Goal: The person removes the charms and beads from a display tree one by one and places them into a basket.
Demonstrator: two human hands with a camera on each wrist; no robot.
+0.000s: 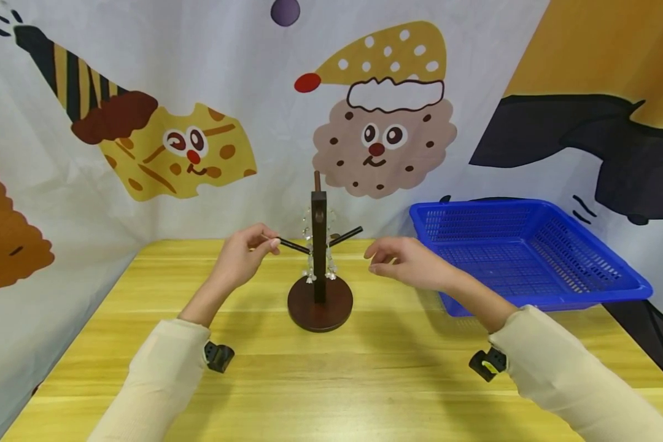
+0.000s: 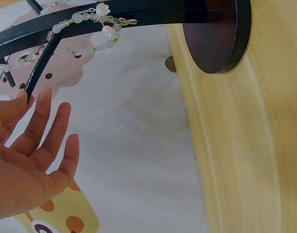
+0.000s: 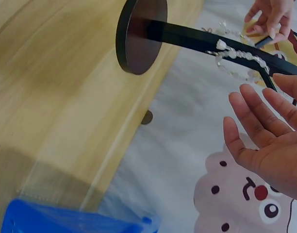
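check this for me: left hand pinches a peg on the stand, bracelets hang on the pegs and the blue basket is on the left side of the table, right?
One slip: the blue basket is on the right side of the table, as the head view shows. The left hand does pinch a peg on the stand, and bracelets hang on the pegs.
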